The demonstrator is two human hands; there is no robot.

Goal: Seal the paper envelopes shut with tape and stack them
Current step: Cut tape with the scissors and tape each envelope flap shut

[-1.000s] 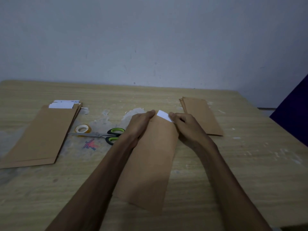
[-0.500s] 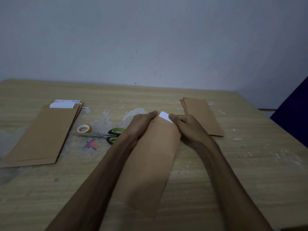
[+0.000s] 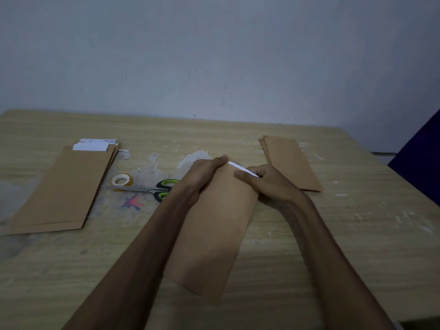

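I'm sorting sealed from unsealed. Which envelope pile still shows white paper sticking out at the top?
The left envelope stack, beside the tape roll, has white sheets showing at its far end. The right envelope stack shows only brown paper.

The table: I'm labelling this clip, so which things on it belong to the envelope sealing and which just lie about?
In the job:
- envelope, gripped at its top by left hand and right hand
- white flap
- tape roll
- scissors
- left pile, white flaps showing
- right pile

Lying about:
- paper scraps
- red-blue mark
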